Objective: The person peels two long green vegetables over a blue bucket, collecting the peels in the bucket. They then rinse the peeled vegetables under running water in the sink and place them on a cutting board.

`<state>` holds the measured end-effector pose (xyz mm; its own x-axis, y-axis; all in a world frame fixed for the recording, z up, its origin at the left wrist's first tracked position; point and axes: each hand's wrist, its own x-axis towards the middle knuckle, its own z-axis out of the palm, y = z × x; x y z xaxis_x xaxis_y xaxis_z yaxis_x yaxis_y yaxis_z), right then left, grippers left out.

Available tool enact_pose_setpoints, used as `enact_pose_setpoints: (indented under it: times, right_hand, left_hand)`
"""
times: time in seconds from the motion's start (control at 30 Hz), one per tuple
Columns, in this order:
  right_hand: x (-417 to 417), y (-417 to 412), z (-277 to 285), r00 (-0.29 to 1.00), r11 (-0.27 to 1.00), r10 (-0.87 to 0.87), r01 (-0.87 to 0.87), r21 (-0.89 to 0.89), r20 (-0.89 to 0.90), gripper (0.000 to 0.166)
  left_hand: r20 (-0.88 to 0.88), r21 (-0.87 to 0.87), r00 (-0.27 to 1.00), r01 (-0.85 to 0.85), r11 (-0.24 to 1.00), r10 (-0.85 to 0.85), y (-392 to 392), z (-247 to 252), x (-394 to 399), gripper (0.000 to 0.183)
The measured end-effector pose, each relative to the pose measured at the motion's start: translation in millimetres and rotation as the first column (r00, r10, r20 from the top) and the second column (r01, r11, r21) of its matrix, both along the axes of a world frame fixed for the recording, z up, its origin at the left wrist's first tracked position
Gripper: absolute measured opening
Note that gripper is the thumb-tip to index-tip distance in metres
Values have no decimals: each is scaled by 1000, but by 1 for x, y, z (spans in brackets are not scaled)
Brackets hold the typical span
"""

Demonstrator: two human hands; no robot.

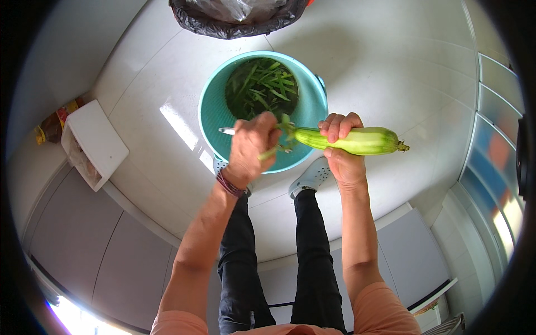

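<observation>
In my right hand (pixel 343 144) I grip a pale green zucchini (pixel 372 140), held level over the right rim of a turquoise plastic bucket (pixel 213 100). Part of its skin is gone, leaving a lighter strip; the dried stub points right. My left hand (pixel 256 144), blurred, is closed on a peeler (pixel 226 130) whose white handle end sticks out on the left. The blade end is hidden among bits of green peel (pixel 286 125) at the zucchini's left end. Dark water with several strips of green peel (pixel 268 90) lies at the bottom of the bucket.
Beyond the bucket is a bin lined with a black plastic bag (pixel 238 31). To the left stand a white bin (pixel 100 142) and a bottle of brown liquid (pixel 52 127). Grey cabinets (pixel 92 251) flank me; a frosted glass door (pixel 488 163) is at right. My clogs (pixel 310 178) are by the bucket.
</observation>
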<state>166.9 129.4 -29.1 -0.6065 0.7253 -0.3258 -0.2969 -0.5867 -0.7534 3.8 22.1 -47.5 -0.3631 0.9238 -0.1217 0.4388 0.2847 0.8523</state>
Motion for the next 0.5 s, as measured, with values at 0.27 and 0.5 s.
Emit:
enact_pose_setpoints:
  times: [0.27, 0.5]
  right_hand:
    - [6, 11, 8, 955, 929, 229, -272, 250, 187, 34]
    - [12, 23, 21, 899, 838, 365, -431, 336, 243, 24]
  left_hand:
    - [203, -35, 978, 49, 998, -41, 8, 22, -4, 10]
    - [186, -142, 978, -65, 988, 91, 6, 23, -20, 12]
